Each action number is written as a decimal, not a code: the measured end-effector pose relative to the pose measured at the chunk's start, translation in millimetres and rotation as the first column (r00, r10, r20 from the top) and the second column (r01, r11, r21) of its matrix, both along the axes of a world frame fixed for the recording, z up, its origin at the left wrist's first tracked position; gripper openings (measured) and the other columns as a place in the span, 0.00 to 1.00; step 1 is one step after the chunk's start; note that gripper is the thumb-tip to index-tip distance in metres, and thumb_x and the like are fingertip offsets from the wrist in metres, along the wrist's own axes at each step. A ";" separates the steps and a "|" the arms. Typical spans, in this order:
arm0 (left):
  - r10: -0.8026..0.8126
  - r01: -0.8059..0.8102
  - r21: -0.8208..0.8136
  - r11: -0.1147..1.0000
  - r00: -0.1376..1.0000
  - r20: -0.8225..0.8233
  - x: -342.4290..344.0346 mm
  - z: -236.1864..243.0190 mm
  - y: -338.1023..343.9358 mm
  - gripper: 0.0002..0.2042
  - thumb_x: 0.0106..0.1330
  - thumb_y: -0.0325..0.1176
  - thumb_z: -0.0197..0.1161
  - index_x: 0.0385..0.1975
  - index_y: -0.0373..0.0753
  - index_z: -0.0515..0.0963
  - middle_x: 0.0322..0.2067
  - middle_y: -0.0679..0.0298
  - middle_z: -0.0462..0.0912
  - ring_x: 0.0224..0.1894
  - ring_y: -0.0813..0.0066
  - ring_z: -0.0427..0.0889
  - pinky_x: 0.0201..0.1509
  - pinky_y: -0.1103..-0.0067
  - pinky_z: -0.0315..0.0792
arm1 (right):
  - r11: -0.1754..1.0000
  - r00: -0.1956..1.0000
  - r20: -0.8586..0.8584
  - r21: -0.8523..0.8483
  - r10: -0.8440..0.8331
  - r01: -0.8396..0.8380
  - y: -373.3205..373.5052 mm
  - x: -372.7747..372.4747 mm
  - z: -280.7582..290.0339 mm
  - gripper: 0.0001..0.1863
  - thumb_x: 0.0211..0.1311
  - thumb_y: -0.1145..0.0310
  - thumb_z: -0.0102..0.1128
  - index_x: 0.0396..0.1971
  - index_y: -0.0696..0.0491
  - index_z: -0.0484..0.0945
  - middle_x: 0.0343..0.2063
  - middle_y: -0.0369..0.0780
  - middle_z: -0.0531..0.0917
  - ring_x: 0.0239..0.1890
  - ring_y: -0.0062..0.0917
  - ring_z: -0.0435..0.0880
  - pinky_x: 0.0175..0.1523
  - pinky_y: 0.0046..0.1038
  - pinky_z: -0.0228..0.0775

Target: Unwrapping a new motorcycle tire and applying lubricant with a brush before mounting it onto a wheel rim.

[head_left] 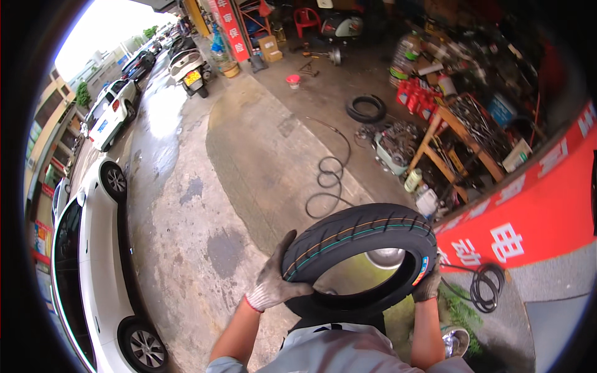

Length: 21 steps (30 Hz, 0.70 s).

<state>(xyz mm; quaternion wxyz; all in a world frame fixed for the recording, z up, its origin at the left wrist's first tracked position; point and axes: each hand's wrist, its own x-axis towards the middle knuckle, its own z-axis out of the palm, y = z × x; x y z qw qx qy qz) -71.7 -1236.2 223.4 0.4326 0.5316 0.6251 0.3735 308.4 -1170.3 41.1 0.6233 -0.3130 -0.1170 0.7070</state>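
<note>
A black tyre [356, 229] with thin orange and green lines round its tread is held up in front of my body. My left hand [273, 283], in a dirty white work glove with a red cuff, grips its left side, thumb over the sidewall and fingers along the tread. On the opposite side my right hand [429, 283], gloved too, clasps the tyre beside a coloured label [421, 271]; part of its fingers is hidden behind the rubber. Through the tyre's hole a round silvery thing [384, 257] shows below, partly covered.
A dark hose [329, 177] lies coiled on the concrete ahead. Another tyre [365, 109] rests farther off, near a wooden-framed tool rack [460, 146] and red bottles [415, 98]. At right stands a red sign wall [528, 217] with a cable coil [488, 289]; a white car [102, 261] is parked left.
</note>
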 end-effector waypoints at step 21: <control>0.695 -0.703 0.123 0.700 0.631 -0.345 -512.9 -61.7 399.5 0.50 0.29 0.46 0.78 0.59 0.32 0.68 0.50 0.47 0.79 0.54 0.53 0.78 0.59 0.65 0.71 | 0.800 0.559 0.609 -0.233 0.563 -0.552 575.8 -643.8 -75.1 0.18 0.71 0.57 0.51 0.39 0.55 0.83 0.32 0.36 0.86 0.33 0.18 0.81 0.38 0.23 0.72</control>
